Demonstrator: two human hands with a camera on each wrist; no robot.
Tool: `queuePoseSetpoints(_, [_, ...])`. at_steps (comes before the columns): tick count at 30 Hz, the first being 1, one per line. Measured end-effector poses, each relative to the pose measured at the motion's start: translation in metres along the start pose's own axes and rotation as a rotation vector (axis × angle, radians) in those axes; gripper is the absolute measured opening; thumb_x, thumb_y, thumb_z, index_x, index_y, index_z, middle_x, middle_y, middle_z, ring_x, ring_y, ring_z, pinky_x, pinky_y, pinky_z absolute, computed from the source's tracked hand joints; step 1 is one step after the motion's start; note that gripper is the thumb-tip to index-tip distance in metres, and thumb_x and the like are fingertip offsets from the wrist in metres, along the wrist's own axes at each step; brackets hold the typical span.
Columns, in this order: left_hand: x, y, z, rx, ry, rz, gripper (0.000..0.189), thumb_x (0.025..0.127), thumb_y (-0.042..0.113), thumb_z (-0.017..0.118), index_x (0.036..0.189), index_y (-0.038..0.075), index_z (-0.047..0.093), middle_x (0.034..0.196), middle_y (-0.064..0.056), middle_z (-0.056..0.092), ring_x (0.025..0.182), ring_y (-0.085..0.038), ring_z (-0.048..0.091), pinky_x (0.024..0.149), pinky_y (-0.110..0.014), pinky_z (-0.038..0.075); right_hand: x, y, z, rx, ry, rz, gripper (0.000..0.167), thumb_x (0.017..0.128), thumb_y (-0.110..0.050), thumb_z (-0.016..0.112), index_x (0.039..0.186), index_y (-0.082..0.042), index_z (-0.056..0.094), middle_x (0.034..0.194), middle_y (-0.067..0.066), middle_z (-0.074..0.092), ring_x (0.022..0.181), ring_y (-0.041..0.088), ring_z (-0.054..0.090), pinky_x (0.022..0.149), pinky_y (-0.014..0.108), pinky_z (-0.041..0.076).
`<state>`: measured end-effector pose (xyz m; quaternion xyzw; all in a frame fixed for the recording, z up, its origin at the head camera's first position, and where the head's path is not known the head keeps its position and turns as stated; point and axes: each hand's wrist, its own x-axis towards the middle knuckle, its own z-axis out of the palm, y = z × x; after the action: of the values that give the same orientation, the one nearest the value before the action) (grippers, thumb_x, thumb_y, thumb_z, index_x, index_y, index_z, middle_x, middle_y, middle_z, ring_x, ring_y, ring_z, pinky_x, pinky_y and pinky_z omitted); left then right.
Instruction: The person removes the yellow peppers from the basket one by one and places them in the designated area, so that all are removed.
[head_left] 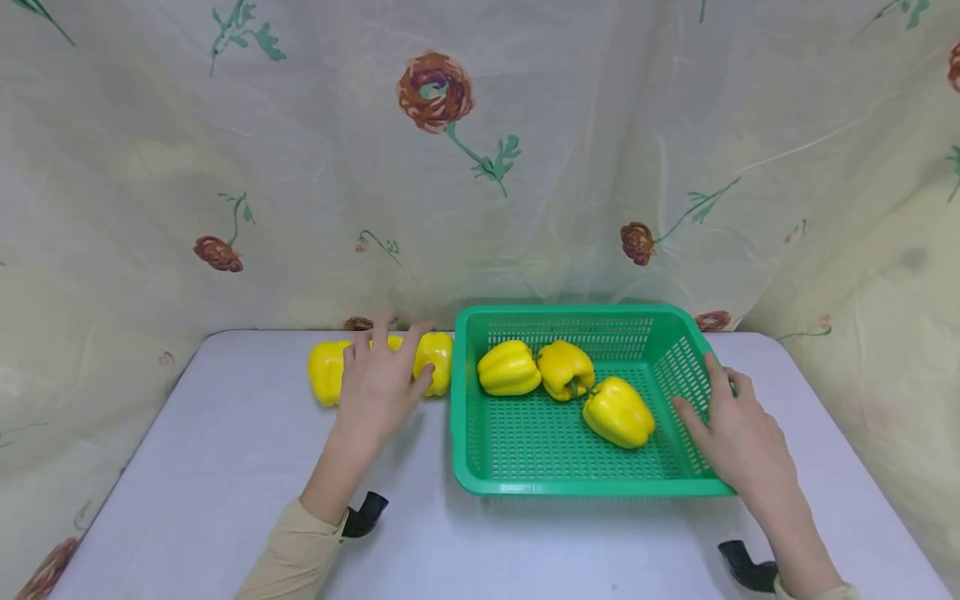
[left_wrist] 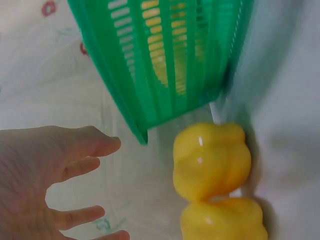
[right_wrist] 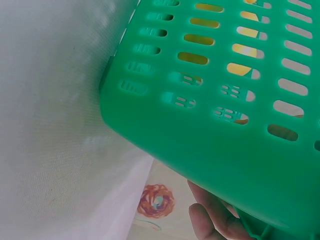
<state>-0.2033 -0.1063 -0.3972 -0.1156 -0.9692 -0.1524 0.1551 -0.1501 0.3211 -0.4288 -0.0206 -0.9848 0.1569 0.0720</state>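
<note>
A green plastic basket [head_left: 585, 487] stands on the table with three yellow bell peppers in it: one at left [head_left: 509, 368], a middle one [head_left: 566, 369] and one nearer the front [head_left: 618, 412]. My right hand [head_left: 742, 433] holds the basket's right rim, thumb on the inner side and fingers outside. Left of the basket, more yellow bell peppers [head_left: 326, 372] sit in a row along the back edge, partly hidden by my left hand [head_left: 378, 387]. That hand hovers over them with fingers spread. In the left wrist view, its fingers are apart from the nearest pepper [left_wrist: 212, 161].
A pale cloth covers the table [head_left: 225, 467]. Behind it hangs a flower-printed curtain [head_left: 555, 225], which also runs down both sides. A black curved piece [head_left: 366, 514] shows at my left wrist, and a similar black piece [head_left: 746, 568] at my right.
</note>
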Motion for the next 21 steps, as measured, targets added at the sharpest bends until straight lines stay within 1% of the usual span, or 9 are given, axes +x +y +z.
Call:
queuePoseSetpoints(5, [-0.001, 0.014, 0.004, -0.008, 0.013, 0.030, 0.051, 0.098, 0.027, 0.079, 0.146, 0.029, 0.061, 0.159, -0.023, 0.049, 0.127, -0.055, 0.060, 0.103, -0.064, 0.052, 0.000, -0.001, 0.000, 0.000, -0.004, 0.005, 0.084, 0.109, -0.039, 0.059, 0.167, 0.007, 0.019, 0.150, 0.050, 0.039, 0.098, 0.067, 0.065, 0.078, 0.075, 0.056])
queuePoseSetpoints(8, [-0.002, 0.020, 0.008, -0.012, 0.029, 0.057, 0.050, 0.098, 0.026, 0.080, 0.145, 0.028, 0.062, 0.157, -0.023, 0.050, 0.124, -0.052, 0.061, 0.098, -0.061, 0.053, 0.000, 0.000, 0.000, 0.001, -0.008, 0.006, 0.085, 0.109, -0.039, 0.059, 0.168, 0.007, 0.018, 0.150, 0.050, 0.038, 0.098, 0.067, 0.065, 0.077, 0.075, 0.056])
queuePoseSetpoints(11, [-0.002, 0.028, 0.011, -0.015, 0.031, 0.083, 0.050, 0.097, 0.025, 0.080, 0.145, 0.027, 0.063, 0.157, -0.022, 0.051, 0.122, -0.051, 0.062, 0.096, -0.059, 0.054, 0.000, 0.000, 0.000, 0.001, -0.004, 0.005, 0.084, 0.109, -0.038, 0.060, 0.167, 0.007, 0.019, 0.149, 0.050, 0.039, 0.098, 0.067, 0.065, 0.077, 0.075, 0.056])
queuePoseSetpoints(14, [-0.001, 0.036, 0.014, -0.009, 0.018, 0.111, 0.050, 0.098, 0.026, 0.080, 0.146, 0.028, 0.063, 0.157, -0.021, 0.050, 0.124, -0.051, 0.062, 0.098, -0.061, 0.055, 0.000, 0.000, -0.001, 0.003, 0.000, 0.001, 0.084, 0.109, -0.038, 0.060, 0.167, 0.008, 0.019, 0.149, 0.050, 0.039, 0.098, 0.067, 0.064, 0.078, 0.075, 0.056])
queuePoseSetpoints(17, [-0.001, 0.045, 0.017, 0.004, 0.012, 0.154, 0.049, 0.099, 0.027, 0.079, 0.145, 0.028, 0.063, 0.156, -0.021, 0.051, 0.125, -0.052, 0.062, 0.102, -0.063, 0.054, 0.000, 0.000, -0.001, 0.003, -0.001, 0.001, 0.084, 0.109, -0.038, 0.060, 0.167, 0.008, 0.019, 0.149, 0.050, 0.039, 0.100, 0.068, 0.064, 0.079, 0.076, 0.055])
queuePoseSetpoints(21, [0.000, 0.055, 0.022, 0.016, 0.012, 0.207, 0.045, 0.098, 0.028, 0.079, 0.141, 0.027, 0.065, 0.157, -0.021, 0.051, 0.127, -0.052, 0.062, 0.105, -0.061, 0.053, 0.000, 0.000, -0.001, 0.005, -0.003, 0.002, 0.084, 0.109, -0.038, 0.059, 0.167, 0.008, 0.019, 0.150, 0.050, 0.039, 0.100, 0.068, 0.064, 0.079, 0.076, 0.056])
